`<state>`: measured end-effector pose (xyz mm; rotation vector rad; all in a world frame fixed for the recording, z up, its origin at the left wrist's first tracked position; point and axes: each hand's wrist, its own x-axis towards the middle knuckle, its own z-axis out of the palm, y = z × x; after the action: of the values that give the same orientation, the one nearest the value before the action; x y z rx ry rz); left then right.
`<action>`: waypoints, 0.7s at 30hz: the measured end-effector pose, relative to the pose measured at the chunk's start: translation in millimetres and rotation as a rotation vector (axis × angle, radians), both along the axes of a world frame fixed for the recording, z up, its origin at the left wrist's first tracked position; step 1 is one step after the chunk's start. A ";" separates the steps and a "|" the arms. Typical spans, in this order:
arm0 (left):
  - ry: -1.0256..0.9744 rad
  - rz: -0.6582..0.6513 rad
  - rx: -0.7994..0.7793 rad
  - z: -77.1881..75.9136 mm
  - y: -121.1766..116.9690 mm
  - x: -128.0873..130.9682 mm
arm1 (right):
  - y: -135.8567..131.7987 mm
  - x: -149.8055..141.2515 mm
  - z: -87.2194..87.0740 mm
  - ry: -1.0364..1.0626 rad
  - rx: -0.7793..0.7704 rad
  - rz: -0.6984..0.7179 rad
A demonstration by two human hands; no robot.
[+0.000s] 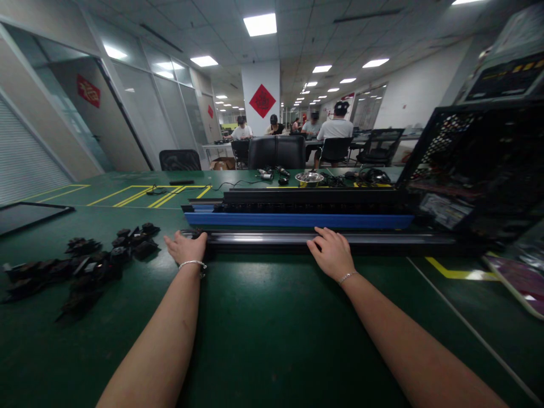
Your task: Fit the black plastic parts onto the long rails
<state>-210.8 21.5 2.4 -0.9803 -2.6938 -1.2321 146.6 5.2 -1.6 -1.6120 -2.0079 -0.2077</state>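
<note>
A long black rail with a shiny strip along its top lies crosswise on the green table. At its left end, my left hand curls around a small black part, thumb on the right and fingers on the left; the hand hides most of this part. Farther right, my right hand lies across the rail, its thumb at the near side and fingertips over the top. Just behind is a blue rail, with more black rails parallel to it.
Loose black parts are scattered at left, near a dark flat panel. A metal bowl, cables and tools sit at the back. An open black rack rises at right. People sit beyond a black chair.
</note>
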 end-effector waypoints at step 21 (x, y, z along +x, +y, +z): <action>-0.086 0.006 0.032 -0.9 -1.8 -36.4 | 1.1 0.3 -1.7 -0.014 0.022 0.000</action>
<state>-247.2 19.7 1.5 -0.9359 -2.7296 -1.3420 146.9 6.2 -3.4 -1.6009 -2.0096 -0.2413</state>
